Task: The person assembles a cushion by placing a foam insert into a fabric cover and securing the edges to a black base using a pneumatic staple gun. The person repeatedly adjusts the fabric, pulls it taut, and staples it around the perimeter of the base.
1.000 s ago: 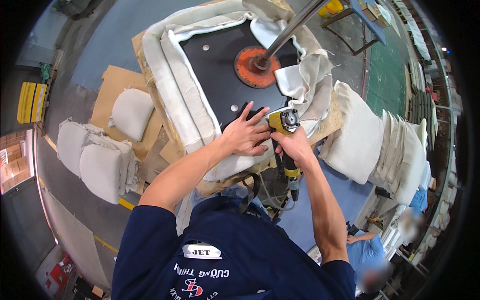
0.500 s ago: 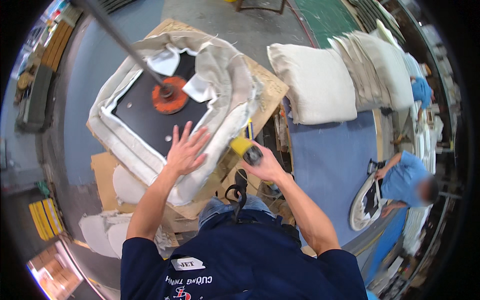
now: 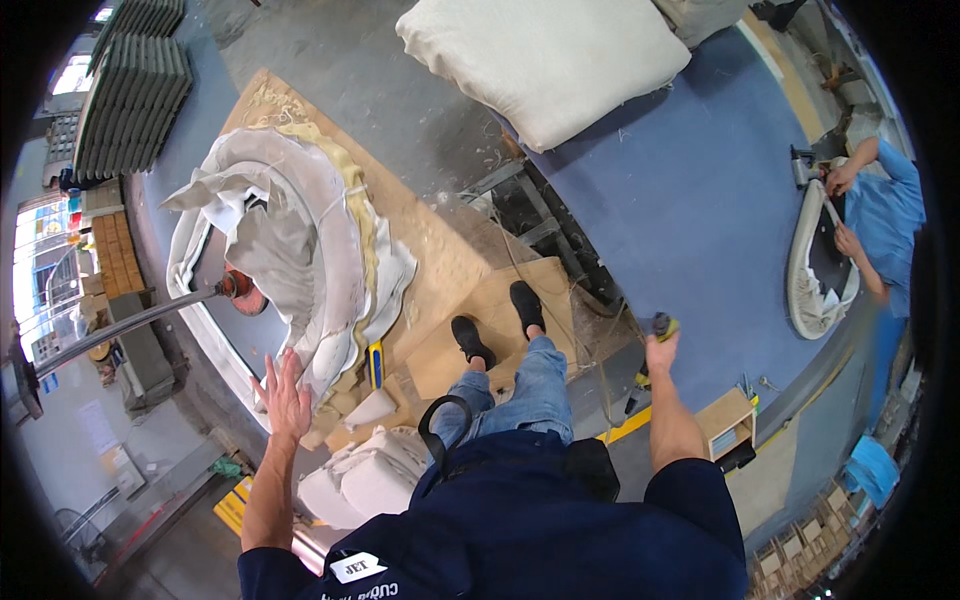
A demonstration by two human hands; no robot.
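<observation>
Our left hand point(image 3: 283, 397) lies flat, fingers spread, on the near edge of the white fabric-wrapped seat frame point(image 3: 300, 250) at left. Our right hand point(image 3: 660, 347) wraps closed around a yellow-black staple gun point(image 3: 661, 324), lowered at right. Farther off, a plump cream cushion point(image 3: 545, 55) rests on grey floor.

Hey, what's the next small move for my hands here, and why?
Probably bring the staple gun in the right hand back toward the upholstered seat frame: the left hand is spread open at its fabric edge while the tool hangs off to the side.
</observation>
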